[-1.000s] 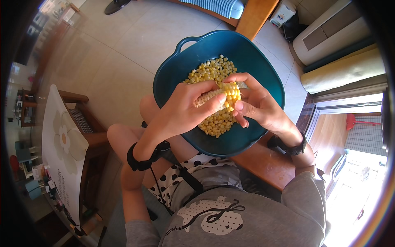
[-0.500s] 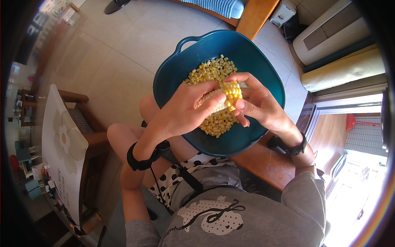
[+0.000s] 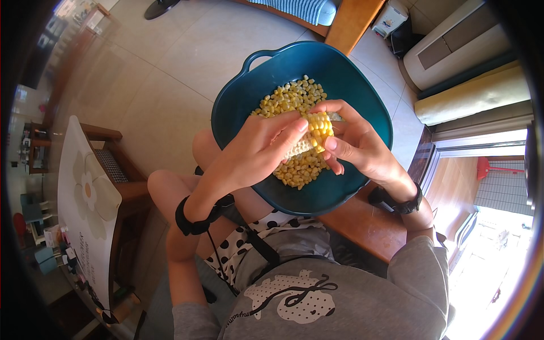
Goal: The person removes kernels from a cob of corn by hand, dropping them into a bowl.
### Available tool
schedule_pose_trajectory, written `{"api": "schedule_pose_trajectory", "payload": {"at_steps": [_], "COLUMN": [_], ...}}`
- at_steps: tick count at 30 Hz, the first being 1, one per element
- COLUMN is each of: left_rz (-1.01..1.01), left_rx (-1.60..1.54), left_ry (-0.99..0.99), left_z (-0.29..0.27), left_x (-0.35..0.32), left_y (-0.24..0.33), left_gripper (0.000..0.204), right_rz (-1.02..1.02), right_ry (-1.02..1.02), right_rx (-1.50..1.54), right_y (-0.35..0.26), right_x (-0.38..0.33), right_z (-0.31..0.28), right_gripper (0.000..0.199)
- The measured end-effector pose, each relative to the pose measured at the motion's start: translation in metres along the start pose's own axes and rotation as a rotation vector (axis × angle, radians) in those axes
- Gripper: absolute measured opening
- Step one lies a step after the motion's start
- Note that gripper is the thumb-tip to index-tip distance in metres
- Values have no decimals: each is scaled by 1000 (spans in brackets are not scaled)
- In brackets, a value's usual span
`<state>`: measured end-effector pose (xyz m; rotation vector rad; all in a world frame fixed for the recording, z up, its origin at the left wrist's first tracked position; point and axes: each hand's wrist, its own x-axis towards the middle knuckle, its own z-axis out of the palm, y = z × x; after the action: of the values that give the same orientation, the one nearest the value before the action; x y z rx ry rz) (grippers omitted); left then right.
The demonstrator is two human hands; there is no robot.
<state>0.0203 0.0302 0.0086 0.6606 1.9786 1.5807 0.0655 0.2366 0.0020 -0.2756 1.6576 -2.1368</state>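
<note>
**Holding a corn cob over the teal bowl**

Watching remotely, I am seeing both hands working above a teal plastic bowl (image 3: 362, 85) that is resting on the person's lap. The left hand (image 3: 255, 153) is wrapping its fingers around the bare, stripped end of a corn cob (image 3: 309, 139), with the thumb lying along the cob towards the rows of kernels that remain. The right hand (image 3: 354, 144) is gripping the opposite end, its fingers curling closed over the top and the thumb pressing at the edge of the yellow rows. I am noting the cob lying roughly level, above the bowl's centre. Loose corn kernels (image 3: 292, 99) are heaping inside the bowl, mostly toward its far wall and under the hands. A black strap (image 3: 195, 218) is sitting on the left wrist, and a black wristband (image 3: 399, 201) on the right. A wooden bench (image 3: 368, 226) is showing under the bowl's near rim.
</note>
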Motion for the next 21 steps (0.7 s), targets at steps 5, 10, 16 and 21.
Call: {"api": "schedule_pose_trajectory", "payload": {"at_steps": [5, 10, 16, 21], "left_rz": [25, -122, 95, 145], "left_rx": [11, -121, 123, 158], "left_ry": [58, -4, -12, 2], "left_z": [1, -4, 1, 2], "left_x": [0, 1, 3, 3], "left_y": [-6, 2, -3, -2], "left_gripper": [42, 41, 37, 35], "right_rz": [20, 58, 36, 41], "right_ry": [29, 36, 50, 51], "right_rx": [-50, -59, -19, -37], "right_y": [-1, -2, -1, -1], "right_x": [0, 0, -1, -1], "right_z": [1, -1, 0, -1], "right_gripper": [54, 55, 49, 50]}}
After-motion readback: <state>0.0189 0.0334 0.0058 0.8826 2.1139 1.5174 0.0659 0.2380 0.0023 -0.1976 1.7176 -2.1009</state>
